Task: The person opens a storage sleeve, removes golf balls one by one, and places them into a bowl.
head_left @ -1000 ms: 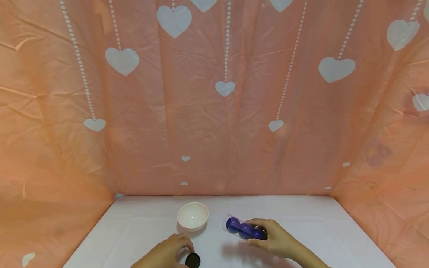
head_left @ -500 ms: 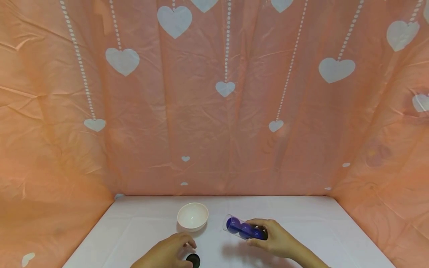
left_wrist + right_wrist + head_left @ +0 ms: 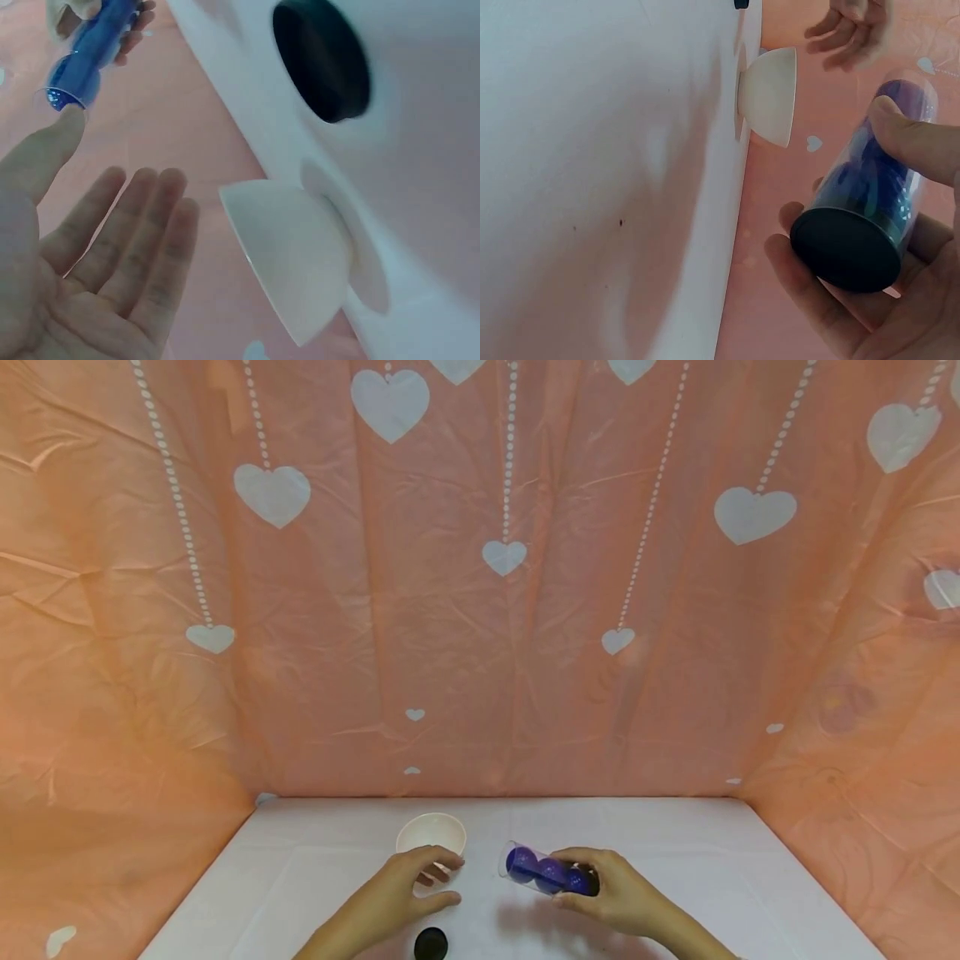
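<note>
My right hand [image 3: 611, 893] grips a clear plastic tube [image 3: 877, 172] above the table, tilted with its uncapped end toward the left. Several purple-blue balls [image 3: 550, 875] sit in a row inside it, and a black cap [image 3: 847, 251] closes the end near my palm. My left hand [image 3: 408, 893] holds nothing; its fingers are spread in front of the white bowl [image 3: 292, 251], covering part of it in the head view. A loose black lid [image 3: 431, 943] lies on the table just below the left hand, its hollow side showing in the left wrist view.
A white cloth covers the table [image 3: 675, 835]. Behind it and at both sides hangs an orange-pink sheet [image 3: 450, 652] printed with white hearts. The right hand's shadow falls on the cloth beneath the tube.
My left hand has let go of the black lid, leaving it on the table, and moved up and right toward the bowl and tube. The right hand keeps its hold on the tube.
</note>
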A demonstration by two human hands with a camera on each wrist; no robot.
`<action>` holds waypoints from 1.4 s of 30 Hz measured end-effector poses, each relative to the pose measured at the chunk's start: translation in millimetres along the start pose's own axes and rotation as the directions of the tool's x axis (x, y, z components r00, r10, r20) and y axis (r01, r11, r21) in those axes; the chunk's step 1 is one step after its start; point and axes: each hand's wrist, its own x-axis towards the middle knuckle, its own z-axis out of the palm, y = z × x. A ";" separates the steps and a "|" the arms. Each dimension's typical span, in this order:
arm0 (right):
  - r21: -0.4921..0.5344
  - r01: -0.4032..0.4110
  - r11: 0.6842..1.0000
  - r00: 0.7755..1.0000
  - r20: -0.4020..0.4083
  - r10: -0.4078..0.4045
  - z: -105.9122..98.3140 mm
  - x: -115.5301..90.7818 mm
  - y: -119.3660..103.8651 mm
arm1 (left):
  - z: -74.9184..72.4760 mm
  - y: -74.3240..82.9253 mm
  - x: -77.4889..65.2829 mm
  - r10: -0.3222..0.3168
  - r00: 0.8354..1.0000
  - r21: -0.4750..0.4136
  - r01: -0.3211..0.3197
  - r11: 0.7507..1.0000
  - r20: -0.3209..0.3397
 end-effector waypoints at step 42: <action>-0.082 0.074 0.994 0.996 -0.038 -0.077 3.7 -1.0 1.3 | 42.6 9.9 34.4 0.042 0.994 -0.205 -0.063 0.977 -0.103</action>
